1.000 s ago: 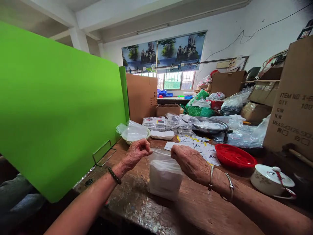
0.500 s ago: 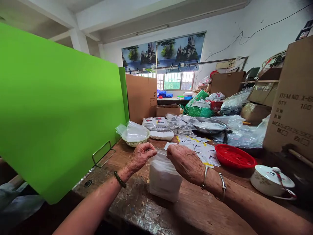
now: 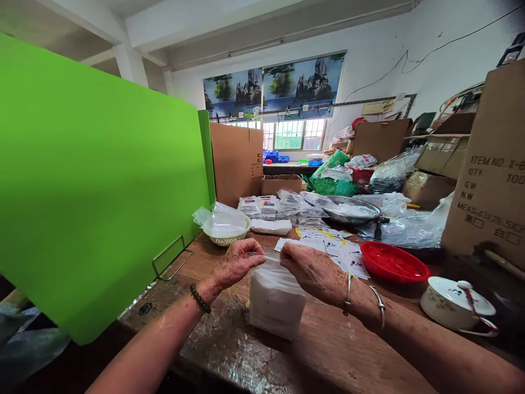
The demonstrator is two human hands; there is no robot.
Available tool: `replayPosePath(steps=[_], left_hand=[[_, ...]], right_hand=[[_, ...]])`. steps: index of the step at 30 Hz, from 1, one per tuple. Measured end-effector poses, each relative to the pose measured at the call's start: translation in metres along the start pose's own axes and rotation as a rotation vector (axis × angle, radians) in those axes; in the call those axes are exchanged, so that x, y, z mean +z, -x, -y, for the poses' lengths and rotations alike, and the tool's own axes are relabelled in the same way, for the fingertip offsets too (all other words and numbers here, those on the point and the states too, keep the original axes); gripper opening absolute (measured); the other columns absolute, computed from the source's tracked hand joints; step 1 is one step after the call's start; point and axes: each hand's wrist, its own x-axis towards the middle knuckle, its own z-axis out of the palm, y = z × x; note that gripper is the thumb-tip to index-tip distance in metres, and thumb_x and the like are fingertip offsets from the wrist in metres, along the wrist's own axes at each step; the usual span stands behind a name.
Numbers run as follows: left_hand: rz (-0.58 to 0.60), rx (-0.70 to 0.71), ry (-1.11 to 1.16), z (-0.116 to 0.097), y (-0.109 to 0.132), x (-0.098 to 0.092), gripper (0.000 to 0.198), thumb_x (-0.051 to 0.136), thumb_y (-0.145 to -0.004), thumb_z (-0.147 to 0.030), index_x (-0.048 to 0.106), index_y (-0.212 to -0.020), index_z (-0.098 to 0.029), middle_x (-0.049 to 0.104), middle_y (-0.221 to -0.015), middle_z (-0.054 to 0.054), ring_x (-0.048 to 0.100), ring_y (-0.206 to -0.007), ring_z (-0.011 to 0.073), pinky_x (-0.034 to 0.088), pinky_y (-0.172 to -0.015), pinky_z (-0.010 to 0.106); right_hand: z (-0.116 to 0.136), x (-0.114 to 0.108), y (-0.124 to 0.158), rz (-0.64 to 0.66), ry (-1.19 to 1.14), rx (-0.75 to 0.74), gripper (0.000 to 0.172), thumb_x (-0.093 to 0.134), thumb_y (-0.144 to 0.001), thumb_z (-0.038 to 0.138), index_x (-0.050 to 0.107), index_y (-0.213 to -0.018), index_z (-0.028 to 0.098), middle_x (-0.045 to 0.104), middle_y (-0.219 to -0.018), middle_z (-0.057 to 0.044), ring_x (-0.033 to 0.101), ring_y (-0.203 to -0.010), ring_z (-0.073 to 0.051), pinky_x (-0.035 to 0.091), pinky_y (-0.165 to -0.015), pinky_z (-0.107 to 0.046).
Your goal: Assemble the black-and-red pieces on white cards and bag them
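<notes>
A clear plastic bag (image 3: 271, 259) with a white block-shaped packet (image 3: 275, 303) inside stands upright on the wooden table (image 3: 340, 339). My left hand (image 3: 235, 265) pinches the bag's top edge on the left, thumb against fingers. On the other side, my right hand (image 3: 309, 271) is closed on the same top edge, its fingertips partly hidden behind the knuckles. Just behind the hands lie printed cards (image 3: 332, 246) with yellow edges and a folded white packet (image 3: 270, 226). Clear bags (image 3: 225, 220) fill a woven basket (image 3: 227, 240) at the left.
A green panel (image 3: 106, 186) and a wire stand (image 3: 172, 260) border the left side. To the right are a red bowl (image 3: 394, 262) and a lidded white pot (image 3: 455, 303). Wrapped packets (image 3: 268, 205), a metal pan (image 3: 353, 209) and cardboard boxes (image 3: 238, 164) stand farther back.
Both hands stay on the bag's top edge, with only a slight shift. The right wrist sits a little lower. The packet stands in nearly the same place.
</notes>
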Motion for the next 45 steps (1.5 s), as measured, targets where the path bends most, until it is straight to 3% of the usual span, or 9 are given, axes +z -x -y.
replayPosePath(steps=[9,24,31,40,45], left_hand=[[0.001,0.010,-0.011,-0.004,0.001,0.000,0.010,0.065,-0.074,-0.026,0.061,-0.073,-0.016,0.056,-0.071,-0.002,0.048,-0.069,0.0124,0.038,-0.063,0.024],[0.034,0.026,-0.106,-0.012,-0.002,0.000,0.008,0.062,-0.073,-0.024,0.061,-0.072,-0.017,0.058,-0.069,-0.002,0.049,-0.067,0.0128,0.038,-0.062,0.025],[0.022,0.095,-0.178,-0.017,-0.001,0.001,0.007,0.061,-0.076,-0.024,0.061,-0.074,-0.017,0.059,-0.072,-0.001,0.050,-0.069,0.0134,0.040,-0.065,0.025],[0.056,0.095,-0.210,-0.021,-0.003,-0.003,0.014,0.063,-0.076,-0.030,0.063,-0.070,-0.018,0.059,-0.068,-0.001,0.048,-0.065,0.0130,0.038,-0.061,0.026],[0.030,0.004,-0.184,-0.015,-0.004,-0.019,0.023,0.073,-0.070,-0.036,0.064,-0.064,-0.017,0.056,-0.061,-0.003,0.046,-0.061,0.0115,0.035,-0.059,0.025]], right_hand=[[0.005,-0.006,-0.001,0.000,0.006,0.029,0.015,0.045,-0.092,0.015,0.057,-0.084,0.018,0.064,-0.082,-0.003,0.053,-0.075,-0.015,0.029,-0.066,-0.026],[0.021,-0.010,-0.006,0.004,0.102,0.017,0.016,0.045,-0.094,0.018,0.059,-0.085,0.019,0.065,-0.082,-0.004,0.054,-0.076,-0.016,0.026,-0.063,-0.026],[0.029,-0.012,-0.008,0.010,0.104,0.038,0.016,0.045,-0.091,0.013,0.059,-0.084,0.018,0.064,-0.082,-0.005,0.053,-0.074,-0.015,0.025,-0.062,-0.027],[0.020,-0.002,-0.009,-0.037,0.141,-0.092,0.015,0.044,-0.091,0.013,0.056,-0.085,0.018,0.063,-0.082,-0.004,0.051,-0.073,-0.015,0.026,-0.063,-0.028],[-0.007,-0.009,0.004,0.024,0.054,-0.007,0.013,0.045,-0.094,0.021,0.053,-0.084,0.020,0.060,-0.077,-0.001,0.050,-0.068,-0.014,0.028,-0.061,-0.026]])
